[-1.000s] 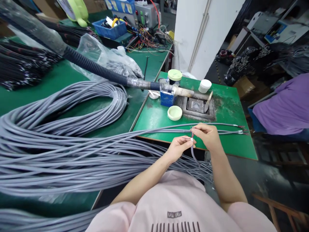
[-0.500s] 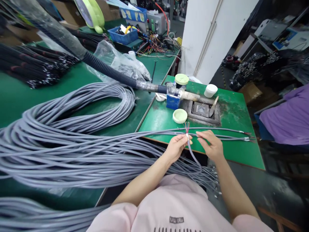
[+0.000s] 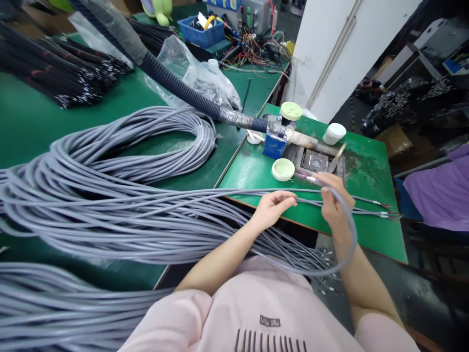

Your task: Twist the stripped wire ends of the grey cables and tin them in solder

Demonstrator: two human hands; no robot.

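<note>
A grey cable [image 3: 352,230] is held near its end in my right hand [image 3: 337,200], fingers pinched around it. Its white-sleeved tip with bare red and dark wires [image 3: 302,174] points left, beside a shallow pale-green dish [image 3: 283,169]. From the hand the cable bows down in a wide loop in front of my forearm. My left hand [image 3: 273,210] is loosely curled with a gap between thumb and fingers, nothing visible in it. It hovers by several grey cables [image 3: 249,191] running across the bench edge. Just past my right hand lies a square metal solder pot [image 3: 315,162].
A ribbed extraction hose [image 3: 183,94] crosses above the bench to a blue box [image 3: 274,145]. A white tub [image 3: 334,133], a green-lidded jar [image 3: 291,111] and a flat scraper [image 3: 337,158] surround the pot. Coiled grey cables [image 3: 146,161] cover the left table. A person in purple [image 3: 437,190] is at right.
My right hand has taken the cable end from my left and swung it toward the pot, wires now pointing left. My left hand has let go. The view has shifted slightly.
</note>
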